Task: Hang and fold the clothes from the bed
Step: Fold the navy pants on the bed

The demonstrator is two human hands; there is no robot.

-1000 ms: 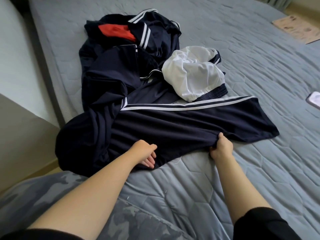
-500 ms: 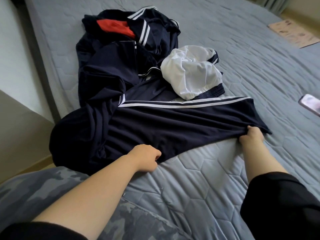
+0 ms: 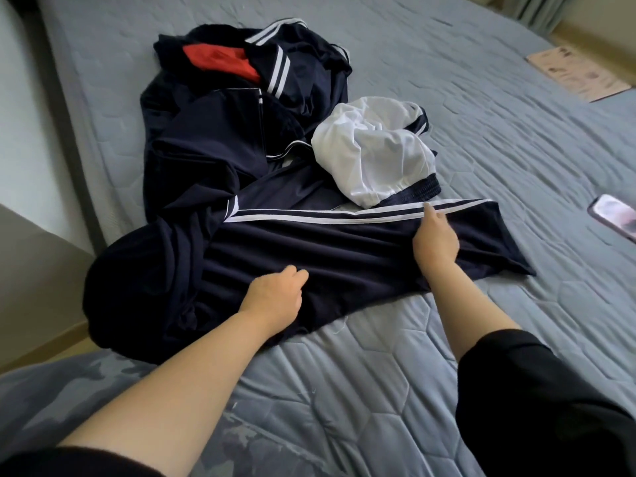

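- Two hands rest on a navy striped garment (image 3: 344, 249), which is spread across the near left part of the bed (image 3: 499, 139). Its left end bunches over the bed's left edge.
- One of them, the left hand (image 3: 275, 297), sits near the garment's near hem. Its fingers are curled into the cloth and bunch it, and ridges of fabric run away from it toward the left edge.
- Flat on the same garment, further right, lies the right hand (image 3: 435, 242). Its fingers are straight and released, and the index fingertip touches the paired white stripes along the garment's far side.
- Just beyond those stripes are white-lined shorts (image 3: 375, 156), crumpled with the pale lining outward and a navy waistband showing at the near side. They touch the striped garment.
- More navy clothes (image 3: 206, 149) are heaped toward the left edge behind the spread garment, with white stripes showing at the top of the heap.
- Tucked into the far end of that heap is a red garment (image 3: 220, 62).
- Well apart from the clothes, a phone (image 3: 616, 218) lies on the quilted grey-blue cover toward the right edge.
- Near the far right corner lies a tan printed sheet (image 3: 578, 72); I cannot tell whether it rests on the bed.
- Along the near edge, under the forearms, is a camouflage blanket (image 3: 137, 425).
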